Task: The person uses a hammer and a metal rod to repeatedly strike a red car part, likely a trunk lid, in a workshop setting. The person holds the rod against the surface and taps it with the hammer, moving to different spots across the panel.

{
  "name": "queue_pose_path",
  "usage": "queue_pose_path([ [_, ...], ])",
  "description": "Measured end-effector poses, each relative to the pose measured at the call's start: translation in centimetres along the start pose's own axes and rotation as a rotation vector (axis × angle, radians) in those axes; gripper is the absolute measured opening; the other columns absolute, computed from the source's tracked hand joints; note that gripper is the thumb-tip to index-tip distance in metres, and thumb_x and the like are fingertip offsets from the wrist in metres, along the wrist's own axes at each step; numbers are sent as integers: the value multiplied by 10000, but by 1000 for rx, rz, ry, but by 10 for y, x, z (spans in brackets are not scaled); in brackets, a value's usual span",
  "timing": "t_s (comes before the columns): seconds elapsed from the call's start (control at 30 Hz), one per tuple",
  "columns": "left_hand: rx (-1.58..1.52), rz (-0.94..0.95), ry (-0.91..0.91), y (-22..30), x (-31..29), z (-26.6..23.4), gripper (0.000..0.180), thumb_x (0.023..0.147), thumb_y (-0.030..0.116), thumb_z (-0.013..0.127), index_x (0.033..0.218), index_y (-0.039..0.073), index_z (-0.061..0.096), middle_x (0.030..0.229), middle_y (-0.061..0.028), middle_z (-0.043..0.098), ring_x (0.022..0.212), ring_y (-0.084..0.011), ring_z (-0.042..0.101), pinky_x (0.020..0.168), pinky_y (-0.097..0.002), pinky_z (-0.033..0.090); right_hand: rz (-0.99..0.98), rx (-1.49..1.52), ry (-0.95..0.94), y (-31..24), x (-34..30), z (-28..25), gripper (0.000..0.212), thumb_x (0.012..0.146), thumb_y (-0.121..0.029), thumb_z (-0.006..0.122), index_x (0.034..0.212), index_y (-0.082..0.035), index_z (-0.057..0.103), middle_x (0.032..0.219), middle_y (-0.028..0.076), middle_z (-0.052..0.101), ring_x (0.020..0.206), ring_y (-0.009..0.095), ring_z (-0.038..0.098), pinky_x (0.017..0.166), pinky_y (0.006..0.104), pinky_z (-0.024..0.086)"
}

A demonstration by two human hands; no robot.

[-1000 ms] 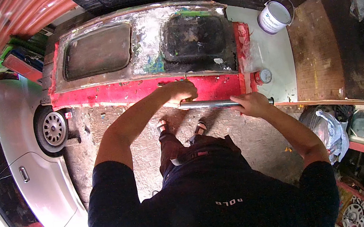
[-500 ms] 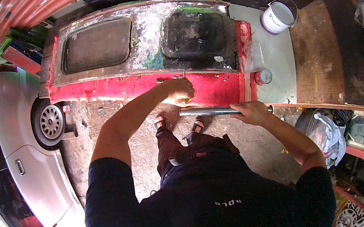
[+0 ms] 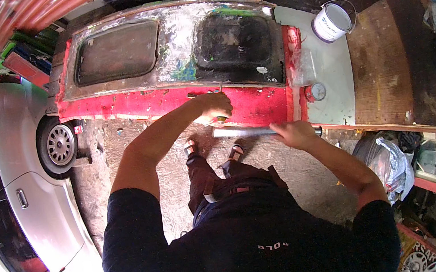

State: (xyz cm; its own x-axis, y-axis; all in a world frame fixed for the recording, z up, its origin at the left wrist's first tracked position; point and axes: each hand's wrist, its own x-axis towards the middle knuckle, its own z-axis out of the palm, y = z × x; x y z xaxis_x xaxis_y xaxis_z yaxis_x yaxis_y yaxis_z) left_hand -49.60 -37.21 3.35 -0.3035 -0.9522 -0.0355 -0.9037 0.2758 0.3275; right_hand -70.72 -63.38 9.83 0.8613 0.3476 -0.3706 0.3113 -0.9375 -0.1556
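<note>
My left hand (image 3: 214, 106) is closed in a fist over the red-painted bench edge (image 3: 259, 105). It grips a slim tool with a yellow-green end showing below the fist and a thin shaft above it, perhaps a screwdriver; most of it is hidden by my fingers. My right hand (image 3: 295, 134) is wrapped round a shiny metal tube (image 3: 246, 131), blurred by motion. The tube's far end lies just below my left fist. Beyond my hands, a worn vehicle panel (image 3: 174, 48) with two window openings lies flat, its paint patchy white, green and brown.
A white paint bucket (image 3: 331, 22) and a small tin (image 3: 315, 92) stand on a white board (image 3: 333, 99) at right. A silver car (image 3: 37, 195) fills the left side. Plastic bags (image 3: 396, 164) and wheel covers (image 3: 415, 263) sit at lower right.
The metal tube has shifted slightly left and its near end has dipped a little, with my right hand moving along. My left hand stays nearly in place on its tool.
</note>
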Motion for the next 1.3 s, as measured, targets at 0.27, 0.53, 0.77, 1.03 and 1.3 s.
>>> queue_pose_path([
  [0.27, 27, -72, -5, 6, 2, 2, 268, 639, 180, 766, 808, 70, 589, 876, -100, 589, 944, -309, 584, 858, -425, 461, -167, 44, 43, 7, -26, 6, 473, 920, -501, 538, 1256, -168, 555, 846, 119, 665, 683, 307, 678, 574, 455, 549],
  [0.53, -236, -249, 403, 6, 0, 1, 269, 641, 19, 705, 873, 45, 570, 911, -123, 582, 924, -338, 575, 818, -429, 468, 198, 628, 210, 13, -43, 15, 412, 919, -362, 619, 1228, -93, 571, 880, 155, 670, 794, 299, 671, 695, 400, 517],
  [0.77, -710, -847, 959, -8, -7, -7, 333, 820, 12, 666, 1130, 49, 551, 1045, -77, 640, 952, -190, 624, 846, -320, 504, 431, 1042, 544, 8, -25, 10, 320, 928, -224, 634, 1178, -26, 611, 679, 20, 541, 613, 93, 511, 571, 279, 423],
  [1.03, -858, -946, 930, -15, 5, -33, 355, 800, 40, 689, 1126, 66, 551, 975, -73, 648, 899, -170, 607, 834, -303, 486, 476, 1384, 659, -1, -9, -9, 298, 963, -170, 585, 1199, 11, 576, 587, -42, 475, 472, 34, 412, 422, 219, 307],
  [1.3, -328, -563, 645, -10, 51, 0, 336, 741, 90, 689, 1060, 65, 584, 1031, -128, 614, 1002, -325, 594, 868, -433, 469, 446, 1450, 709, 5, -3, 0, 279, 979, -148, 546, 1201, 20, 542, 588, -27, 463, 437, 51, 401, 394, 225, 307],
])
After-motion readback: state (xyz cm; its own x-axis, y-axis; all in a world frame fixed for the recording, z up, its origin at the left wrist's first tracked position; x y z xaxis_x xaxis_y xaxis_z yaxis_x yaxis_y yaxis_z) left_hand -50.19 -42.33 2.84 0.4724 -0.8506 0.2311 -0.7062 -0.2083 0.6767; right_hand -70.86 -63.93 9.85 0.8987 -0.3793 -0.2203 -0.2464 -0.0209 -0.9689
